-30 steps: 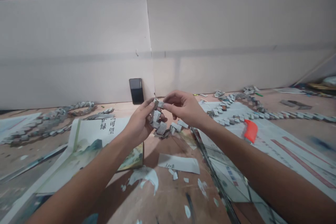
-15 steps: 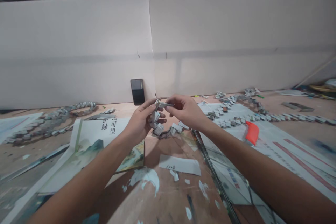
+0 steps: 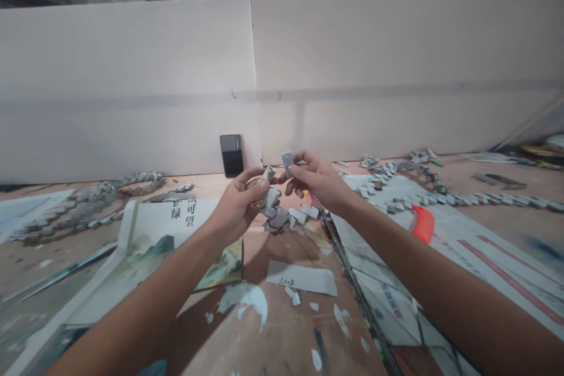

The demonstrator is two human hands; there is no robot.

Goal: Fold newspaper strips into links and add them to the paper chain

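Observation:
My left hand (image 3: 240,202) pinches the upper end of a chain of folded newspaper links (image 3: 276,220) between thumb and fingers. The chain curves down from that hand and off to the right, close above the table. My right hand (image 3: 318,179) holds a small folded newspaper strip (image 3: 287,163) upright between thumb and index finger. A narrow gap separates this strip from the chain's end. The lower fingers of the right hand are curled in.
Folded paper chains lie at left (image 3: 101,197) and right (image 3: 471,200). A phone (image 3: 231,155) leans on the white partition (image 3: 132,70). An orange-red object (image 3: 423,224) rests on printed sheets. A paper slip (image 3: 302,278) and a printed booklet (image 3: 154,229) lie nearer.
My right hand has drawn slightly up and right from the chain, and its paper strip has turned from lying sideways to upright. My left hand still grips the chain.

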